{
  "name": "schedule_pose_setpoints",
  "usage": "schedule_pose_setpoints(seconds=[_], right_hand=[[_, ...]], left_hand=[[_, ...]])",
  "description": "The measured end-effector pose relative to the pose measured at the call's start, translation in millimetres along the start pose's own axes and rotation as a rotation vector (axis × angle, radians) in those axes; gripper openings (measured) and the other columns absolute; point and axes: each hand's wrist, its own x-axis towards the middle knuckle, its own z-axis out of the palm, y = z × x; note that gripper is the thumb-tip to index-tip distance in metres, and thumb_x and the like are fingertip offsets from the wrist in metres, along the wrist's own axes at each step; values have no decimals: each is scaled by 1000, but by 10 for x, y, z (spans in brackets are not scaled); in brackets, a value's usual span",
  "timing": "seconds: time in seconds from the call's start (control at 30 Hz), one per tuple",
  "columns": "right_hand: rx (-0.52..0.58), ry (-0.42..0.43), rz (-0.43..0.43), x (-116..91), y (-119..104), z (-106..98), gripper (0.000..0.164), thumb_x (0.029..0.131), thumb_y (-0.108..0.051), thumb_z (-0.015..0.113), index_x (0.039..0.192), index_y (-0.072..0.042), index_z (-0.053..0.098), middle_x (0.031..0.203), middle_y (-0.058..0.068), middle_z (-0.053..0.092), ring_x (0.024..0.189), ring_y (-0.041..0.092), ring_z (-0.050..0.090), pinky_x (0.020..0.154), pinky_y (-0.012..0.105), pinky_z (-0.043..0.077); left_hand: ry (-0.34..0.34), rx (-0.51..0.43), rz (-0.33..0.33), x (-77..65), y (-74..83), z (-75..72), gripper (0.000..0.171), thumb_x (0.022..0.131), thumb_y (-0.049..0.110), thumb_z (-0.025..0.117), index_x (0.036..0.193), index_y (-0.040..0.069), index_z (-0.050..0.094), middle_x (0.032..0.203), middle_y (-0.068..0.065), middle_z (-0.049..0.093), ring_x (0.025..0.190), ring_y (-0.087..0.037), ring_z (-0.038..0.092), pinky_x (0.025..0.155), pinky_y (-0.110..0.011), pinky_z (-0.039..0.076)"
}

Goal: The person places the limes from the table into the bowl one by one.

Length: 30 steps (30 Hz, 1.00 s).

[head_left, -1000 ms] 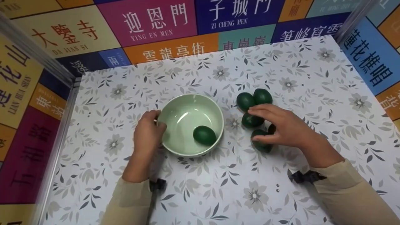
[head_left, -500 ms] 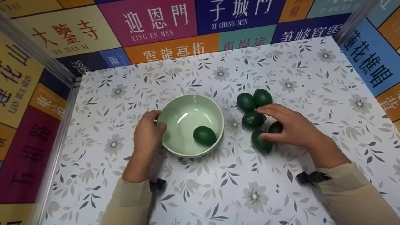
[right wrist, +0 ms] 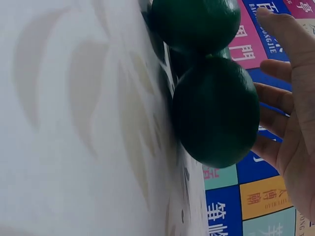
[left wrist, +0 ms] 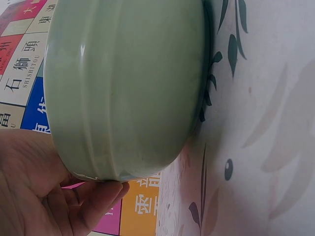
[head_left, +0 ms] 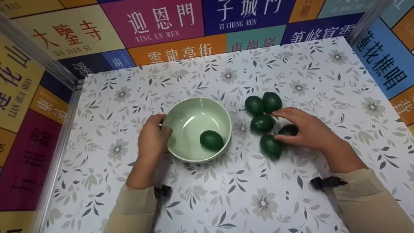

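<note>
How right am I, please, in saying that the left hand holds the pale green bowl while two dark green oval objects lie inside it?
Not quite: the head view shows the left hand holding the pale green bowl with one dark green oval object, not two, inside it.

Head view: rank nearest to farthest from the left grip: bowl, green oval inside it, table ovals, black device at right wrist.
1. Bowl: held at its left rim by the left grip.
2. Inside oval: bowl's right side.
3. Table ovals: right of bowl.
4. Black device: farther right, nearer the camera.
</note>
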Motion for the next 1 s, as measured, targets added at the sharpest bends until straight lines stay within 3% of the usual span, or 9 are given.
schedule_pose_setpoints(seconds=[0.23,0.4,0.57,0.8,1.0], right_hand=[[-11,-50,49,-39,74,9,71,79,-28,90,143,-17,61,140,6,64,130,29,59,111,9,29],[11,-79,80,-60,136,13,68,82,-28,88,143,-19,61,136,3,65,122,24,62,103,20,40],[41,-106,121,-85,171,-12,65,84,-29,87,143,-19,60,135,3,66,116,25,64,97,29,44],[75,-146,186,-87,175,-32,60,86,-33,85,139,-15,63,126,5,68,111,18,62,95,25,44],[74,-149,159,-91,199,-34,55,85,-31,86,132,-10,67,121,5,70,105,14,60,92,15,41]], left_hand=[[1,7,-14,-33,-26,4,48,90,10,60,138,7,64,124,-10,70,109,-28,68,90,-47,56],[-5,3,-20,-36,-35,5,48,91,11,60,139,7,63,126,-11,69,110,-29,68,92,-47,55],[1,12,-7,-23,-20,6,48,91,10,59,138,6,64,125,-11,69,109,-29,68,91,-47,55],[-4,12,-7,-9,-15,8,48,91,12,59,138,7,64,125,-11,69,109,-29,68,91,-47,55],[-6,8,-9,1,2,7,48,90,11,60,138,8,64,126,-10,69,109,-28,68,91,-46,55]])
